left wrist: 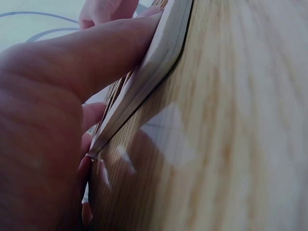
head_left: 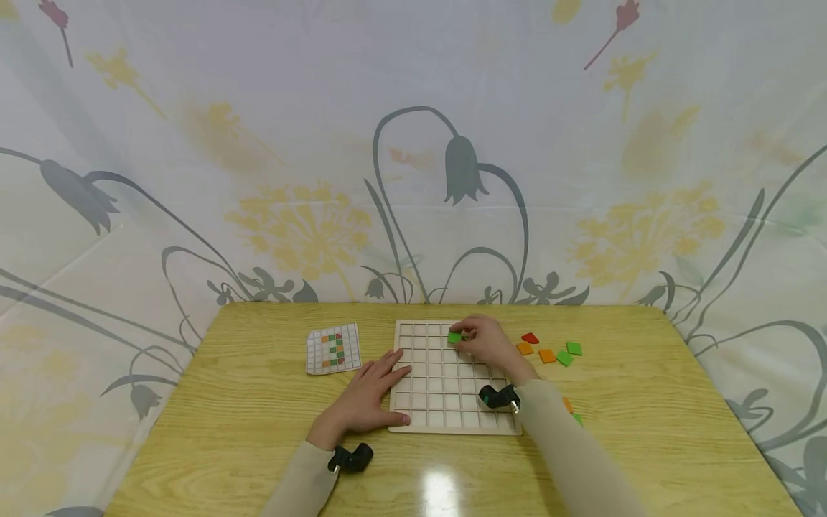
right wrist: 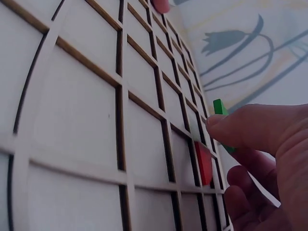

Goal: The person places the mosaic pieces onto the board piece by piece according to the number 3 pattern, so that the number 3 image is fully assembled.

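Observation:
A pale wooden grid board point(head_left: 426, 384) lies on the table in front of me. My left hand point(head_left: 365, 398) rests along its left side, fingers spread over the rim and thumb at the near left corner. Over the far rows, my right hand point(head_left: 487, 343) pinches a green square tile point(right wrist: 219, 107) between thumb and fingers. In the right wrist view the tile is tilted, close above the far edge of the board. A red piece point(right wrist: 204, 164) with a rounded side sits in a cell near that edge; the right hand hides it in the head view.
Left of the board lies a paper card point(head_left: 314, 357) with a coloured grid pattern. To the right are a red piece point(head_left: 530, 337), orange tiles point(head_left: 547, 356) and green tiles point(head_left: 573, 348). Another orange tile point(head_left: 567, 405) and green tile point(head_left: 577, 418) lie beside the right sleeve. Flower-printed cloth hangs behind the table.

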`<action>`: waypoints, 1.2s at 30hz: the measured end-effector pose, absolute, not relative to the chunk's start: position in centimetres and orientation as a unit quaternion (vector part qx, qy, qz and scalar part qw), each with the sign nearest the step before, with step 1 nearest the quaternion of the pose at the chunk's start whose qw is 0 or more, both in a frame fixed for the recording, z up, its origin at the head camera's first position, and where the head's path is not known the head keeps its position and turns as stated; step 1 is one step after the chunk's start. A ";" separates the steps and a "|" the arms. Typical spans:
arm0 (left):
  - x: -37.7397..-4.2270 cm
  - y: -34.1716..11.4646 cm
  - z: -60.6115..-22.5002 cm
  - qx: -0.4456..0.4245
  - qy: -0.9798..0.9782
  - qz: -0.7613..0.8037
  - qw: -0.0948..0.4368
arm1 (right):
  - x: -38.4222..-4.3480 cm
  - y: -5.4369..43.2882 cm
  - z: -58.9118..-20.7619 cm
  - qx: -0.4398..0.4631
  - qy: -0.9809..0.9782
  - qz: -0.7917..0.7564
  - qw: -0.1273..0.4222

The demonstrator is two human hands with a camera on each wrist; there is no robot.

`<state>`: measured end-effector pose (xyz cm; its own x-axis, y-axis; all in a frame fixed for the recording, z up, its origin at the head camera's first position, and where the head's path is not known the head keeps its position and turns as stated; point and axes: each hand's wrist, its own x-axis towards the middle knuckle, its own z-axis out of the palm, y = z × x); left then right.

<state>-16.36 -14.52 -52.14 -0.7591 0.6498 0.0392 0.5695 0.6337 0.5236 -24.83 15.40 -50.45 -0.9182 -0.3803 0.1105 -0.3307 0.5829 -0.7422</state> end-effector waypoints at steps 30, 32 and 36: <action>-16.2 -14.4 -52.3 0.327 0.899 0.282 0.072 | -25.0 14.6 -51.6 -0.153 0.876 -0.450 0.086; -16.2 -14.3 -52.3 0.324 0.900 0.285 0.070 | -25.0 14.6 -51.6 -0.155 0.876 -0.449 0.086; -16.3 -14.2 -52.3 0.317 0.900 0.291 0.066 | -25.0 14.5 -51.6 -0.153 0.873 -0.455 0.087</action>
